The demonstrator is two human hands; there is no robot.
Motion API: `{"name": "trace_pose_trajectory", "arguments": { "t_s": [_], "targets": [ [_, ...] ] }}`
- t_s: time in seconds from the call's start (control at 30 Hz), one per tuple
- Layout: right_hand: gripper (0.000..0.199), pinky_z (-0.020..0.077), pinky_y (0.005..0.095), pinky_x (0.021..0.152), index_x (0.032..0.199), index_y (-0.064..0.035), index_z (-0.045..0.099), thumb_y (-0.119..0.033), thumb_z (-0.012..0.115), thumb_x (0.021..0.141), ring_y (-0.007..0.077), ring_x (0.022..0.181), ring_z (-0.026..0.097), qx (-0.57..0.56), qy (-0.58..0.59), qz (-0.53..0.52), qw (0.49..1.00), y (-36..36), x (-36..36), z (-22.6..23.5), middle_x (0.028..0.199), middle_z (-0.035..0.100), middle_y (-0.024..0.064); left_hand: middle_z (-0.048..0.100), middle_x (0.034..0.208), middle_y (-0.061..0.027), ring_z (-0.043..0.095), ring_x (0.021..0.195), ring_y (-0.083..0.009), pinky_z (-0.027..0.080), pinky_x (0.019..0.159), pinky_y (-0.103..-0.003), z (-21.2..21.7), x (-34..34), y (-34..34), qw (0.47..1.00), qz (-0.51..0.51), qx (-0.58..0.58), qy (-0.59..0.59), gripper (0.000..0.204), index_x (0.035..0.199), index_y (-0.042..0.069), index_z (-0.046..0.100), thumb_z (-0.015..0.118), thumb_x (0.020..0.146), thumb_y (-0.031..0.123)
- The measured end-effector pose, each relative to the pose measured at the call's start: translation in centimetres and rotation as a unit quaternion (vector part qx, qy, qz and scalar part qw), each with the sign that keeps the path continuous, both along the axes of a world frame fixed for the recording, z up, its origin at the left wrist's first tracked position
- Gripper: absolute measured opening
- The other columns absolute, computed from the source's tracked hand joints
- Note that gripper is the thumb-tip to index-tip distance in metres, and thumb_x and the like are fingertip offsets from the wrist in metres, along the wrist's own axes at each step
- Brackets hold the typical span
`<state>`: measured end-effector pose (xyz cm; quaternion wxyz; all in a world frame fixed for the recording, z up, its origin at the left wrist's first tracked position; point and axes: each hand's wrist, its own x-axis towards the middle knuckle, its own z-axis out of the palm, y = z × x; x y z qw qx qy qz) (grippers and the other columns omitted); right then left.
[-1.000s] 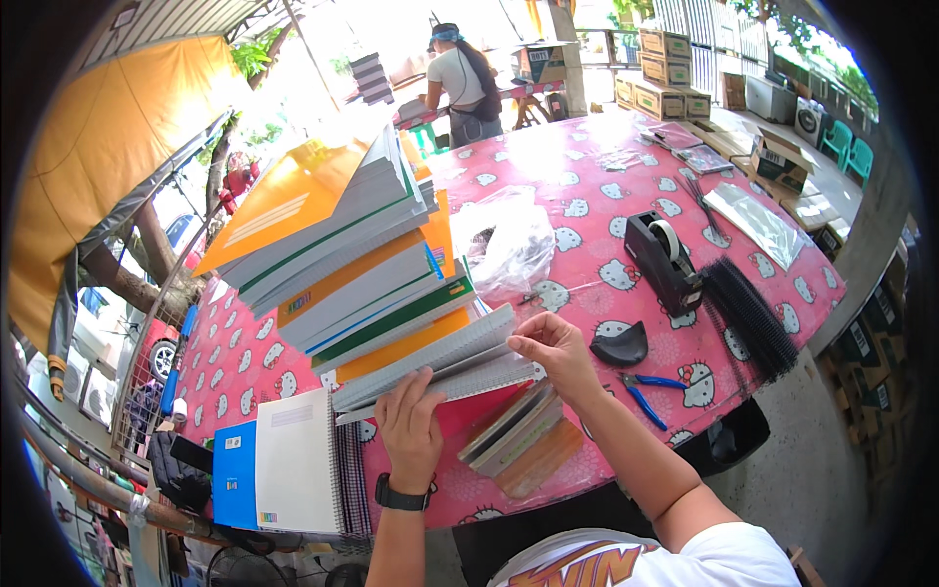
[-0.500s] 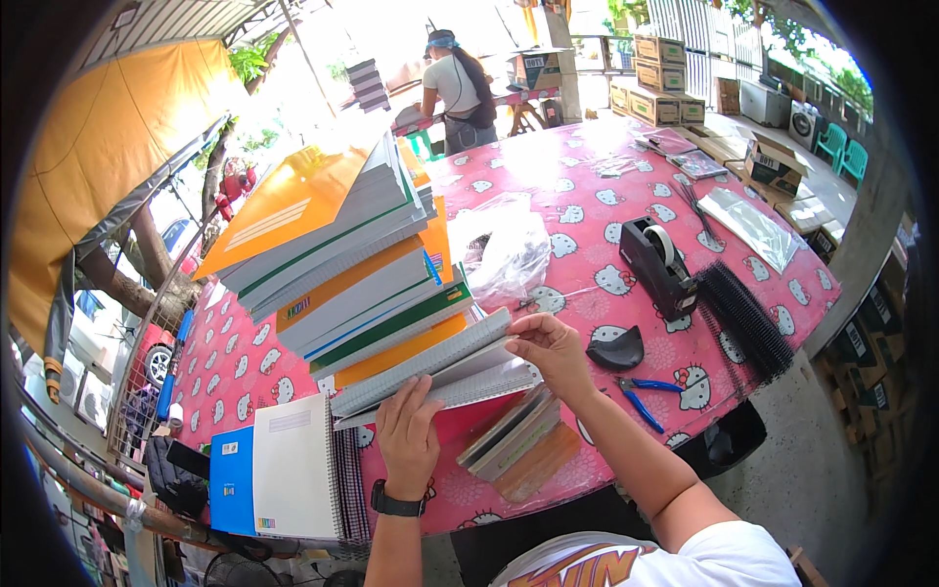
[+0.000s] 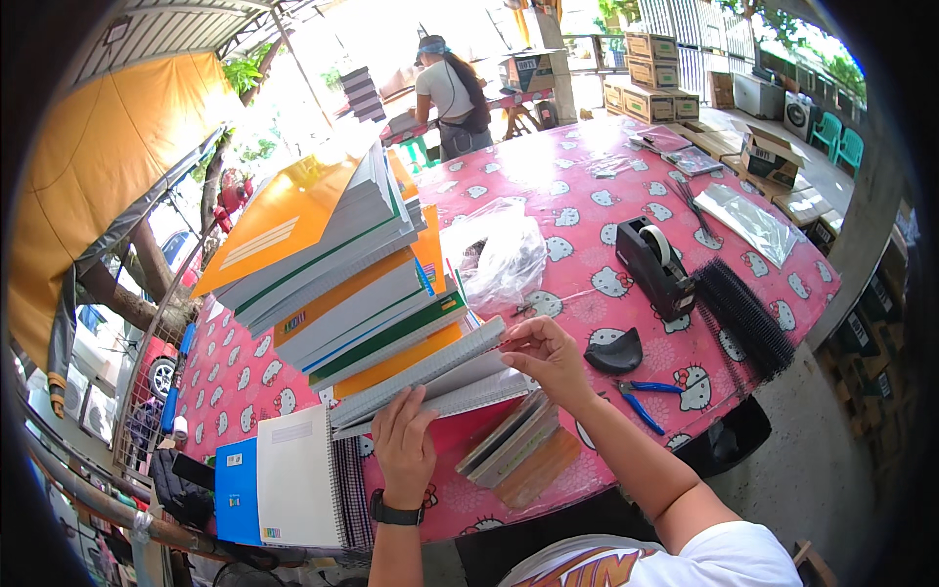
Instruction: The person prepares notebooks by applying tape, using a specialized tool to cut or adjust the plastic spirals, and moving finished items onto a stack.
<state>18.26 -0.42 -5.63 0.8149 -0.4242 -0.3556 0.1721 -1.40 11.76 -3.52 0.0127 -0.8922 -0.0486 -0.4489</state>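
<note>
A thick block of loose white pages (image 3: 469, 377) with a row of punched holes along its edge lies at the near end of a tall leaning pile of notebooks (image 3: 362, 284) with orange and green covers. My left hand (image 3: 404, 445), wearing a dark watch, grips the block's near left edge, its thumb hidden. At the right end, my right hand (image 3: 541, 357) pinches the pages' corner between thumb and fingers. The upper pages are parted from those beneath. Left of my left hand lie spiral-bound notebooks (image 3: 298, 484), the top one white, beside a blue cover (image 3: 237, 489).
Wooden blocks (image 3: 533, 470) lie close to my right forearm. Farther right are blue-handled pliers (image 3: 646, 401), a black tape dispenser (image 3: 653, 269) and black binding coils (image 3: 743, 318). A clear plastic bag (image 3: 504, 254) sits behind the pages. Another person (image 3: 455, 98) stands across the table.
My right hand has shifted slightly down, and the gap between the upper and lower pages looks wider. My left hand stays at the near edge. The view has tilted slightly.
</note>
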Motion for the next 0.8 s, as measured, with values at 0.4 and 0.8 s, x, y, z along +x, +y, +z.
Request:
{"name": "trace_pose_trajectory", "arguments": {
  "t_s": [0.4, 0.8],
  "targets": [
    [0.015, 0.0458, 0.0231, 0.074, 0.090, -0.0049, 0.056, 0.004, 0.063, 0.080, 0.0084, 0.078, 0.056, 0.030, 0.157, 0.102, 0.982, 0.0, 0.6, 0.6, 0.087, 0.059, 0.0011, 0.062, 0.116, -0.0103, 0.057, 0.110, -0.0300, 0.042, 0.089, -0.043, 0.2, 0.2, -0.1, 1.000, -0.006, -0.006, 0.005, 0.028, 0.094, 0.009, 0.054, 0.059, 0.072, -0.008],
    [0.027, 0.0453, 0.0286, 0.073, 0.091, -0.0111, 0.052, 0.007, 0.051, 0.071, 0.0100, 0.078, 0.051, -0.049, 0.282, 0.171, 0.943, -0.6, 0.5, 1.5, 0.085, 0.052, -0.0006, 0.052, 0.116, -0.0036, 0.047, 0.107, -0.0235, 0.028, 0.094, -0.045, 1.8, 3.7, -3.6, 0.991, 0.041, 0.052, 0.119, 0.044, 0.112, 0.014, 0.059, 0.063, 0.070, 0.002]
  ]
}}
